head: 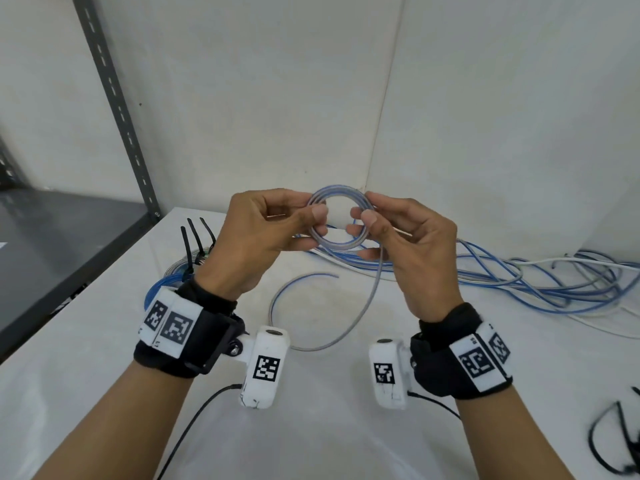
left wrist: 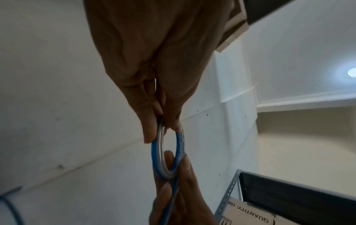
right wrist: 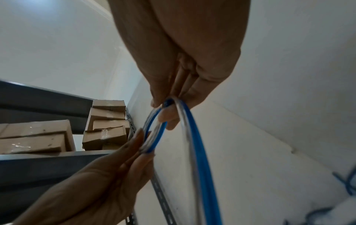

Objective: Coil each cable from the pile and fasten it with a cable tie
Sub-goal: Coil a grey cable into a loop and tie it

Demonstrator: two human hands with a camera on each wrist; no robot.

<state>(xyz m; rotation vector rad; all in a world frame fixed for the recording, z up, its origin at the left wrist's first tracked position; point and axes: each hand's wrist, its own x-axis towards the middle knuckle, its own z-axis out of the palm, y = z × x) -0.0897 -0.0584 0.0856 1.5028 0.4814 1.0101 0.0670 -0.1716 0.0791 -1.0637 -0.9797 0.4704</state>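
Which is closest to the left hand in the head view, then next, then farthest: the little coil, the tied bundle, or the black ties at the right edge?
1. Little coil, pinched by left hand.
2. Tied bundle, behind left wrist.
3. Black ties, far right edge.

A white bench (head: 104, 341) carries a loose pile of blue and white cables (head: 540, 282) at its far right, finished coils with black ties (head: 180, 271) at far left, and spare black cable ties (head: 616, 441) near right.
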